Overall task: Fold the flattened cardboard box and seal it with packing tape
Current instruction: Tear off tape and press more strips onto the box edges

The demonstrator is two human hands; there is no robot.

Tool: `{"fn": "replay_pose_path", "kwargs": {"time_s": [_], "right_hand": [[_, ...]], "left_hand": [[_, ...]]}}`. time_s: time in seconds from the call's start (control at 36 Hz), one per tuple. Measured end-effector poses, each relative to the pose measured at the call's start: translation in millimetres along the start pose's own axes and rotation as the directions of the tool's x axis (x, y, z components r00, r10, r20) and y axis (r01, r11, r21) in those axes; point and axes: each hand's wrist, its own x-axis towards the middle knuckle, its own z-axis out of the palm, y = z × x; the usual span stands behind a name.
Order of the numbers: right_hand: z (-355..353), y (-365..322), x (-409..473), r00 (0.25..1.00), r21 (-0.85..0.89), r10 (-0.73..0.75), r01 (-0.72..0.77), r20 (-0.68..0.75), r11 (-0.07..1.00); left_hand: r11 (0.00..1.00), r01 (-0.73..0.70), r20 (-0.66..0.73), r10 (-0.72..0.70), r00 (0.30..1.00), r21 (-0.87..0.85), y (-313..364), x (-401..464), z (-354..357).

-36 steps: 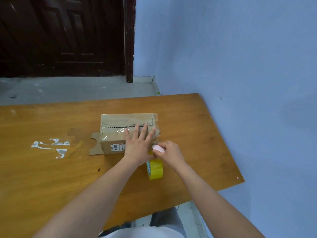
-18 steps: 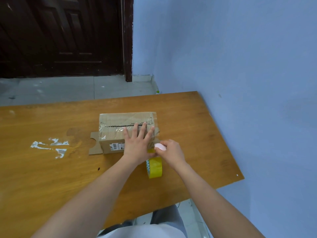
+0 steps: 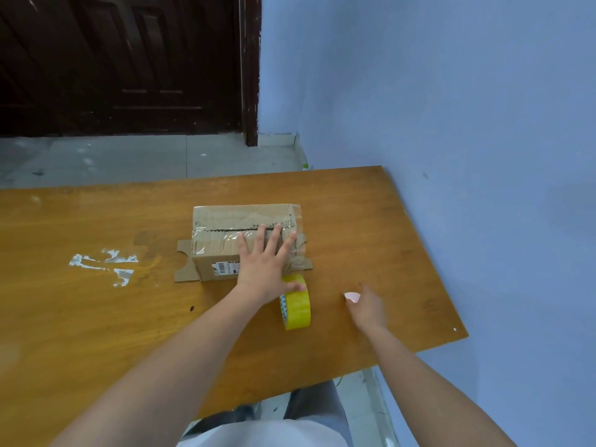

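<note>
Right hand (image 3: 366, 306) (pink object held) moved away from box (image 3: 225, 243).

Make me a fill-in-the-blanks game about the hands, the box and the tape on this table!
1. The left hand lies flat with spread fingers on the brown cardboard ____.
2. The roll of packing tape standing on edge is coloured ____.
3. The right hand holds a small ____-coloured object.
4. Everything sits on an orange-brown wooden ____.

Missing words: box; yellow; pink; table
</note>
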Motion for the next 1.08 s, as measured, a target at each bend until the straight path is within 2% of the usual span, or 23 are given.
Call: {"fn": "replay_pose_path", "kwargs": {"time_s": [0.11, 0.17, 0.22, 0.28, 0.33, 0.39, 0.47, 0.64, 0.75, 0.92, 1.08], "right_hand": [[13.6, -2.6, -1.7, 0.996, -0.173, -0.020, 0.004, -0.090, 0.985], [17.2, -9.5, -3.7, 0.993, -0.169, -0.018, -0.001, -0.113, 0.986], [19.5, -21.2, -5.8, 0.993, -0.045, -0.047, 0.042, -0.109, 0.998], [22.6, -36.2, -6.9, 0.985, 0.151, -0.135, 0.149, -0.103, 0.977], [26.5, -52.8, -8.9, 0.978, 0.435, -0.208, 0.201, -0.033, 0.877], [28.6, -66.6, -12.6, 0.959, 0.662, -0.272, 0.154, 0.079, 0.733], [26.4, -79.0, -17.2, 0.909, 0.783, -0.362, 0.071, 0.204, 0.618], [24.3, -83.8, -21.2, 0.897, 0.793, -0.384, 0.065, 0.219, 0.605], [29.7, -79.0, -25.8, 0.909, 0.833, -0.365, 0.039, 0.200, 0.552], [32.8, -78.2, -34.1, 0.924, 0.852, -0.348, 0.050, 0.158, 0.521], [29.2, -75.1, -40.2, 0.919, 0.814, -0.362, 0.088, 0.156, 0.574]], "left_hand": [[1.000, 0.002, 0.006, -0.002, 1.000, 0.008, -0.1, 0.5, 0.5], [1.000, 0.002, 0.007, -0.002, 1.000, 0.007, -0.1, 1.0, 1.2], [1.000, 0.004, 0.005, -0.004, 1.000, 0.003, -0.2, 1.2, 1.9], [1.000, 0.005, -0.002, -0.005, 1.000, 0.007, -0.2, 1.3, 3.3], [1.000, 0.004, -0.006, -0.004, 1.000, 0.016, -0.2, 1.2, 4.1], [1.000, 0.002, -0.003, -0.002, 1.000, 0.023, -0.1, 1.0, 4.2], [0.999, 0.004, 0.002, -0.004, 1.000, 0.033, 0.1, 0.8, 4.7], [1.000, 0.002, 0.016, -0.002, 1.000, -0.002, -2.0, 1.1, 5.1], [0.988, 0.038, -0.059, -0.048, 0.997, -0.153, -3.2, 1.1, 1.0], [0.986, 0.059, -0.141, -0.081, 0.987, -0.153, 2.3, 1.4, 1.4], [0.978, 0.067, -0.225, -0.112, 0.968, -0.198, 1.5, 5.8, 6.5]]}}
